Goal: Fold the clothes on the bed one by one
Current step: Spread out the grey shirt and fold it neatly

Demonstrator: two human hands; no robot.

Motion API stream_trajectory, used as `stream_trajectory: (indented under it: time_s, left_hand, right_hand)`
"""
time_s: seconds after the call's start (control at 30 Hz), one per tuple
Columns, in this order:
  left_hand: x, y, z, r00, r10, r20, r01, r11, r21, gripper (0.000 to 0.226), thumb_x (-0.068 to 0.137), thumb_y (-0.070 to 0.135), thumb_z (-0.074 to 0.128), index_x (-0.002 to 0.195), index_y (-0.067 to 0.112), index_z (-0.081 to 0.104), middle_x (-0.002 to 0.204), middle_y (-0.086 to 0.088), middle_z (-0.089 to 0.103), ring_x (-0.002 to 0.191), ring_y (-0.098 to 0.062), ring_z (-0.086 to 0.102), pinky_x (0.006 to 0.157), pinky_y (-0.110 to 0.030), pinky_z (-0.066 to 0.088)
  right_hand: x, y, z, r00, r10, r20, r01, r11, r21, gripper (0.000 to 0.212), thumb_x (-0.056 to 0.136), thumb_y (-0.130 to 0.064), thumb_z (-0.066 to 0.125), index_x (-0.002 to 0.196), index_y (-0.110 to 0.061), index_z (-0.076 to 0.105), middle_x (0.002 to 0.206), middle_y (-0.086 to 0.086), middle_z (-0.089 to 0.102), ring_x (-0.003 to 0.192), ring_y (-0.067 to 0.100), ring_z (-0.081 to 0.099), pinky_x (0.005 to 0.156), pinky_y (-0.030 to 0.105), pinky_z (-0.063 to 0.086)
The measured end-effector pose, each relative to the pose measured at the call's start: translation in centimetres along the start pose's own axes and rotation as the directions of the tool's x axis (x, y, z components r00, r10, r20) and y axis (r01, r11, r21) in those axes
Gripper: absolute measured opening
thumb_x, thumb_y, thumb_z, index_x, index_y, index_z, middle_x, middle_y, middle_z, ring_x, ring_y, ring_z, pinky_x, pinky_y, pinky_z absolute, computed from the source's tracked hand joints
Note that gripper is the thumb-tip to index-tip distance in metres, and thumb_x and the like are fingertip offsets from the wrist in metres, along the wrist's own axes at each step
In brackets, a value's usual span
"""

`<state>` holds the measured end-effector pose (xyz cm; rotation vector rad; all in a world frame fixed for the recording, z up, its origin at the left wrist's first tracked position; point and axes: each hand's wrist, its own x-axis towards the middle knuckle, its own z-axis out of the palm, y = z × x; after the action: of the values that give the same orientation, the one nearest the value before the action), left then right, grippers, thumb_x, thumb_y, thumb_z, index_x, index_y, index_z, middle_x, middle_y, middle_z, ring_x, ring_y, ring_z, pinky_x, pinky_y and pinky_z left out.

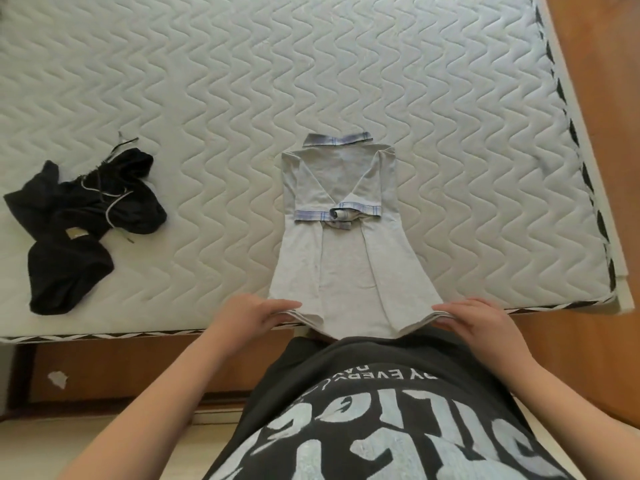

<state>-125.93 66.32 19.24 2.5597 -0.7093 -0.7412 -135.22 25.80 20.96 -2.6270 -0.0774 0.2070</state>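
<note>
A light grey polo shirt [341, 258] with a blue plaid collar and sleeve cuffs lies on the white quilted mattress [242, 81], its sides and sleeves folded inward into a narrow strip. Its hem hangs slightly over the bed's near edge. My left hand [247, 318] pinches the hem's left corner, thumb on top and fingers under the layers. My right hand [476, 322] holds the hem's right corner the same way. A crumpled black garment [83, 220] with a grey drawstring lies at the left of the bed.
The mattress's near edge [104, 334] has black-and-white trim, and a wooden bed frame [138, 368] sits below it. Wooden floor [616, 98] shows at the right beyond the mattress side. My black printed T-shirt [381, 410] fills the lower middle.
</note>
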Motion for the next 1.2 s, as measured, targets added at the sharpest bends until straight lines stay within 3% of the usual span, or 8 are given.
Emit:
stream_trajectory:
  time_s: [0.2,0.37,0.63,0.77,0.87,1.03,1.2]
  left_hand:
    - [0.8,0.1,-1.6,0.996,0.019,-0.086,-0.024,0.998,-0.065,0.023,0.094,0.036,0.063,0.113,0.029,0.074,0.09,0.004,0.077,0.078,-0.016,0.068,0.062,-0.016,0.037]
    - [3.5,0.6,-3.9,0.994,0.006,-0.105,-0.011,0.999,-0.046,0.021,0.096,0.035,0.06,0.108,0.025,0.074,0.099,0.009,0.074,0.088,-0.015,0.066,0.068,-0.025,0.041]
    - [7.1,1.8,-7.0,0.984,-0.137,-0.114,0.133,0.99,-0.045,0.017,0.099,0.03,0.056,0.109,0.028,0.069,0.092,0.01,0.072,0.083,-0.017,0.063,0.063,-0.028,0.041]
    - [9.8,1.3,-9.1,0.982,-0.144,-0.126,0.135,0.988,-0.074,0.013,0.098,0.019,0.058,0.104,0.019,0.07,0.092,0.006,0.07,0.085,-0.018,0.064,0.069,-0.03,0.045]
    - [12.7,-0.2,-10.6,0.979,-0.155,-0.133,0.146,0.986,-0.076,0.013,0.097,0.017,0.058,0.103,0.016,0.07,0.095,0.006,0.069,0.088,-0.018,0.063,0.073,-0.029,0.044]
    - [18.5,-3.6,-12.5,0.977,-0.184,-0.105,0.173,0.979,-0.105,0.016,0.097,0.017,0.058,0.105,0.022,0.071,0.098,0.007,0.07,0.093,-0.018,0.061,0.076,-0.032,0.044]
    - [25.0,-6.8,-13.6,0.979,-0.198,-0.044,0.19,0.972,-0.139,0.026,0.099,0.015,0.054,0.114,0.026,0.071,0.114,0.002,0.07,0.106,-0.018,0.061,0.086,-0.028,0.043]
  right_hand:
    - [1.0,-0.6,0.4,0.992,0.121,0.035,-0.124,0.988,0.096,0.023,0.086,-0.02,0.072,0.108,-0.023,0.076,0.095,-0.002,0.075,0.088,0.023,0.067,0.077,0.037,0.049]
    - [4.1,-0.1,-0.5,0.99,0.144,0.002,-0.142,0.972,0.19,0.022,0.088,-0.021,0.07,0.109,-0.023,0.076,0.096,0.0,0.076,0.088,0.022,0.067,0.073,0.023,0.04]
    - [9.9,1.4,-2.6,0.989,0.127,0.076,-0.142,0.956,0.255,0.019,0.093,-0.024,0.065,0.109,-0.022,0.075,0.095,-0.005,0.076,0.087,0.019,0.069,0.078,0.035,0.051]
    - [14.4,2.2,-3.5,0.991,0.099,0.092,-0.12,0.96,0.252,0.019,0.093,-0.021,0.065,0.107,-0.013,0.074,0.099,-0.001,0.075,0.09,0.018,0.066,0.077,0.02,0.042]
    - [18.4,2.7,-3.8,0.989,0.08,0.127,-0.11,0.963,0.247,0.017,0.095,-0.016,0.062,0.106,-0.01,0.073,0.096,0.001,0.072,0.089,0.019,0.064,0.076,0.018,0.039]
    - [25.0,3.8,-3.2,0.988,0.102,0.116,-0.13,0.955,0.268,0.017,0.096,-0.015,0.061,0.108,-0.016,0.073,0.087,-0.013,0.064,0.083,0.0,0.055,0.074,0.0,0.034]
    - [31.3,4.7,-1.7,0.982,0.137,0.128,-0.169,0.944,0.282,0.02,0.097,-0.016,0.058,0.111,-0.017,0.072,0.097,-0.005,0.068,0.092,0.012,0.058,0.08,0.018,0.037]
